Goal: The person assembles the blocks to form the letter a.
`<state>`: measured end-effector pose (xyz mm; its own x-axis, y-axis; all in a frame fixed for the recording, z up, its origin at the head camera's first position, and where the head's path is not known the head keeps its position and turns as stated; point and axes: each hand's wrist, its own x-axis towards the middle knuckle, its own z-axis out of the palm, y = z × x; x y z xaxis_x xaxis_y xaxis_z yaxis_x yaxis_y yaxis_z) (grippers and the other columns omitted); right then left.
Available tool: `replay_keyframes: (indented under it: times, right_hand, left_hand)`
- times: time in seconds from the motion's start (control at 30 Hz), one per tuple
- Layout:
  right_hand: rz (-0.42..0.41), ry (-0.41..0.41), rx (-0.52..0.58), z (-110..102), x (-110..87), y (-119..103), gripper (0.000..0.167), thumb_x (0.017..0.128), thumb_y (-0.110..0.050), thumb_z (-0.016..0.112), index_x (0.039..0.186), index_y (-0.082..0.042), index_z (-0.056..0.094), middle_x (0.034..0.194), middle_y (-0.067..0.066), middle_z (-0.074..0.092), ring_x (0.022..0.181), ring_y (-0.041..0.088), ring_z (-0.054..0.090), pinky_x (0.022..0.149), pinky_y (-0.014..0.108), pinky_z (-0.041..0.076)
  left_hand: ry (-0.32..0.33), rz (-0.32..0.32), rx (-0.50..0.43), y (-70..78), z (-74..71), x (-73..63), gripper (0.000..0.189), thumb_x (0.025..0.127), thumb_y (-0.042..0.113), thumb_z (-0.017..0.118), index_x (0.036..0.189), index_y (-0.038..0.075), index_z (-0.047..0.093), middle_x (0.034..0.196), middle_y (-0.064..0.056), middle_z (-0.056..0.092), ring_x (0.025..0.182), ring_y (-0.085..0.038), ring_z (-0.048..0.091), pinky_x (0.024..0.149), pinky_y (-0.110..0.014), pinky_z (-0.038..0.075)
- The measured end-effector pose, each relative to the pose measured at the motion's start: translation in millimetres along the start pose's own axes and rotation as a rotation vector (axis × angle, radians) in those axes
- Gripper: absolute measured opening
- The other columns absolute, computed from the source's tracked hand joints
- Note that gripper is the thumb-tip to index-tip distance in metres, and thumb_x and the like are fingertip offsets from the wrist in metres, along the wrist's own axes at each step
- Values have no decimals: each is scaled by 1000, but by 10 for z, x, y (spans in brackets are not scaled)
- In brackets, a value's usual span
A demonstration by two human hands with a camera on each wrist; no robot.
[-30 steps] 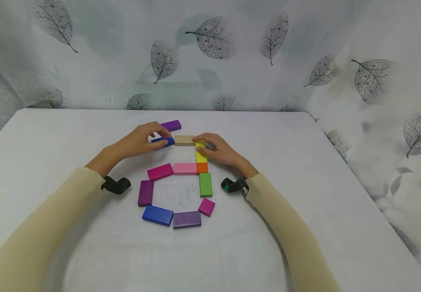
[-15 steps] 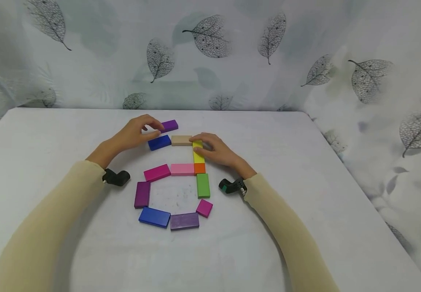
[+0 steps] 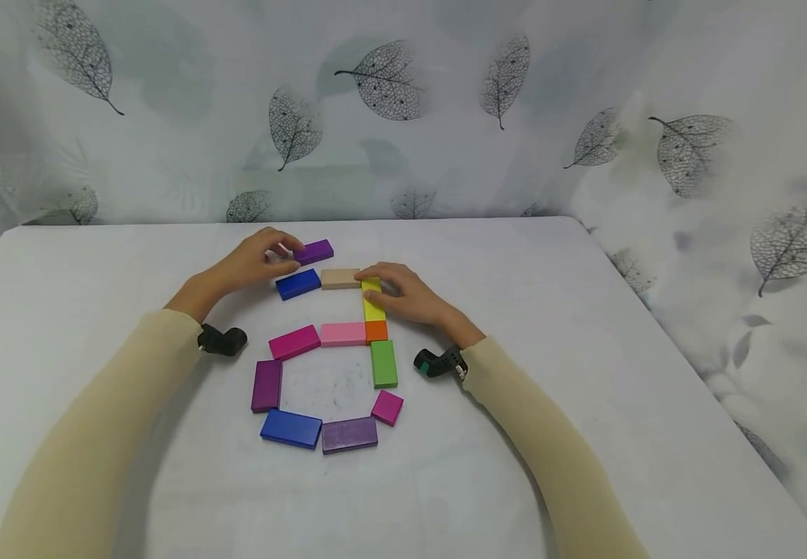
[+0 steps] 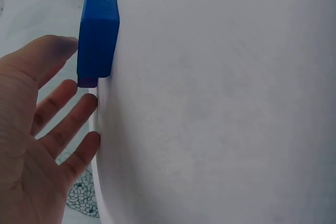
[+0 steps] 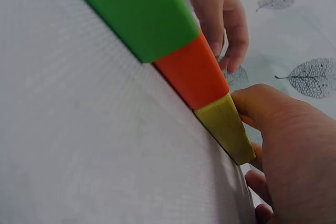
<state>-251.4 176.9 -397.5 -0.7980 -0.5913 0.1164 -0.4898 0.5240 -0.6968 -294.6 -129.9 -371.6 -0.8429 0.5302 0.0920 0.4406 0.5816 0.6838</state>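
In the head view my left hand (image 3: 252, 258) is at the left end of a purple block (image 3: 315, 251), pinching it between thumb and fingertips. Just in front of that lies a blue block (image 3: 298, 284), which hides most of the purple one in the left wrist view. My right hand (image 3: 410, 295) rests over a yellow block (image 3: 373, 307), thumb on it and index fingertip at the near corner of a tan block (image 3: 340, 279). The right wrist view shows the thumb against the yellow block, which butts against an orange block (image 5: 197, 72).
A loop of flat blocks lies nearer me: pink (image 3: 343, 335), magenta (image 3: 294, 342), dark purple (image 3: 266, 386), blue (image 3: 291, 428), violet (image 3: 349, 435), a small magenta square (image 3: 387, 407) and green (image 3: 384, 364). A leaf-patterned curtain (image 3: 200, 116) hangs behind the white table (image 3: 550, 435).
My left hand has let go of the blue block beside the tan one and moved back to the purple block. The right hand stays over the yellow block. The head view has shifted slightly.
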Motion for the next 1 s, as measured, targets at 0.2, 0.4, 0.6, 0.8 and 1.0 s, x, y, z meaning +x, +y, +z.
replay_keyframes:
  times: [0.2,0.4,0.6,0.8,1.0]
  right_hand:
    - [4,-3,2,16,-14,-3,39,98,-25,57,136,-15,56,142,6,51,139,25,34,116,48,22]
    - [12,-12,-8,17,-11,-17,39,99,-25,56,137,-15,56,143,7,50,139,26,34,116,48,23]
    - [18,-6,-14,-6,-11,-23,40,99,-26,56,137,-15,56,144,7,50,140,26,33,116,48,22]
    - [20,-9,-6,-16,-13,-26,40,98,-25,56,137,-15,56,143,6,50,140,26,32,116,49,21]
    - [9,-9,-14,-12,-8,-1,40,98,-24,57,137,-14,56,143,6,51,140,26,32,116,48,21]
  left_hand:
    - [-31,-29,37,-12,19,63,43,93,13,65,130,-3,51,127,-25,46,118,-41,50,100,-55,38]
    - [-60,-72,104,-12,36,141,53,91,13,67,136,-4,44,125,-28,49,116,-41,49,104,-55,36]
    - [-103,-114,147,26,37,217,52,93,20,65,135,-4,45,126,-27,47,116,-40,49,104,-54,38]
    - [-114,-128,200,46,45,251,51,94,22,65,133,-5,48,126,-27,45,114,-39,49,104,-53,39]
    - [-111,-126,212,62,49,260,48,93,18,65,131,-8,50,127,-27,43,115,-40,50,104,-53,39]
